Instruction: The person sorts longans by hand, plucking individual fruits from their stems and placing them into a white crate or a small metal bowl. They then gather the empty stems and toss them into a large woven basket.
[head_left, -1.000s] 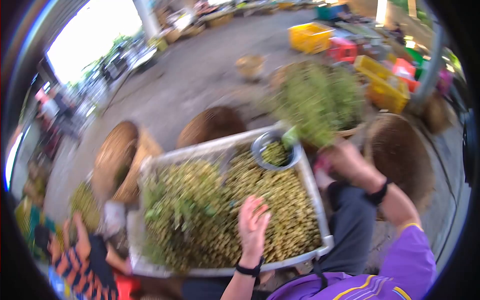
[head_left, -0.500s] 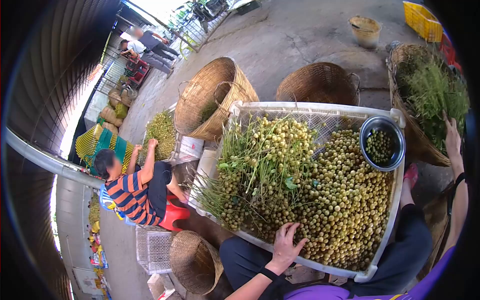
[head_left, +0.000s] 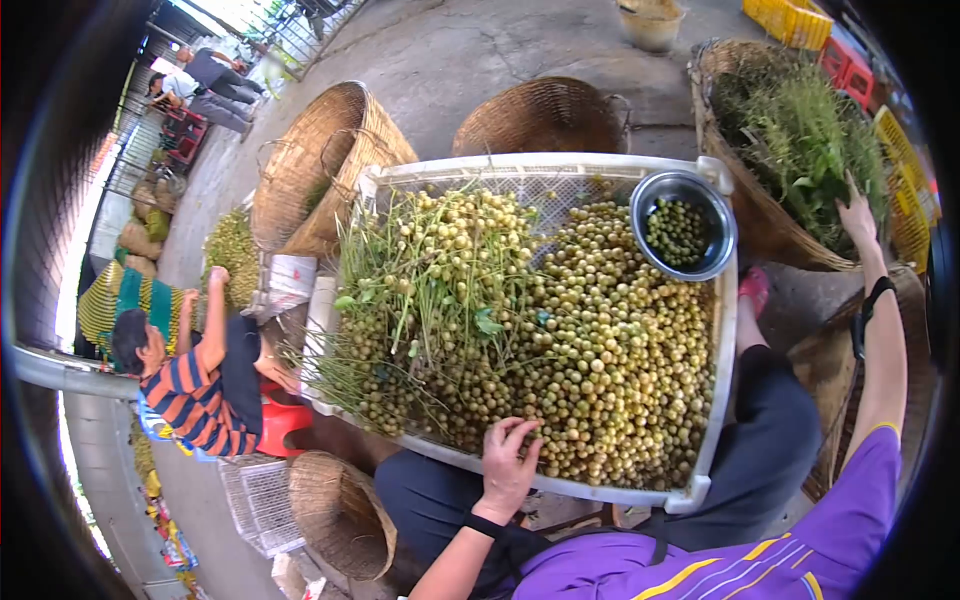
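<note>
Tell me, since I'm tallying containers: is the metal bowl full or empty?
Neither, it is partly filled: small green fruits lie in the metal bowl, and its bare inner wall shows around them.

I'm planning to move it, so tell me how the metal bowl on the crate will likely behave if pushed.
The metal bowl would probably slide rather than flex, its wall looking rigid. It may tilt, since loose round fruits lie against it. The small green fruits inside would likely roll.

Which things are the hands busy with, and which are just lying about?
Busy with, probably:
round fruit by the left hand
green stems at the right hand
white crate
metal bowl

Lying about, seemingly:
bucket
yellow crate
red crate
</note>
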